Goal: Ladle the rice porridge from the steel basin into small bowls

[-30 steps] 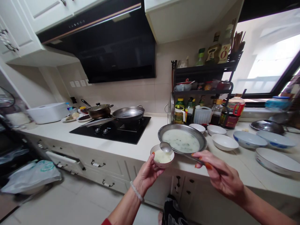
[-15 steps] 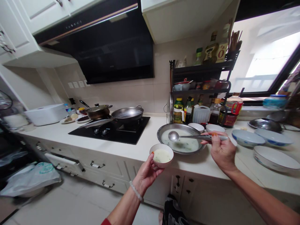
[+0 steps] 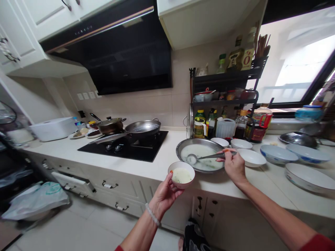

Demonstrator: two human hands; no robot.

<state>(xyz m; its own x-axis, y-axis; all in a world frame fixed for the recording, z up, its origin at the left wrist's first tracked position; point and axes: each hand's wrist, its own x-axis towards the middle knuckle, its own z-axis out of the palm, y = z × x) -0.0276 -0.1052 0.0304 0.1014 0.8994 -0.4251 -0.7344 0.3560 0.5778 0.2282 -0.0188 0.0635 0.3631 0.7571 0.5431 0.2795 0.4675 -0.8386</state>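
My left hand (image 3: 167, 191) is closed round the side of a small white bowl (image 3: 181, 183), held up in front of the counter edge. Pale soup (image 3: 181, 175) with green bits fills much of it. My right hand (image 3: 234, 167) grips the handle of a metal ladle (image 3: 213, 156). The ladle's head dips into the whitish soup in a wide steel basin (image 3: 178, 150), which stands on the counter just beyond the small bowl. Part of the basin's right rim lies behind my right hand.
Several bowls, among them a white one (image 3: 251, 158) and a blue-patterned one (image 3: 277, 154), stand to the right. A black rack (image 3: 225, 77) with bottles is behind the basin. Left are a wok (image 3: 142, 128) and a lidded pot (image 3: 110, 126) on the hob (image 3: 141, 153).
The ladle has come down from above the basin into the soup. My right hand has moved left and lower with it. The small bowl stays almost in place in my left hand.
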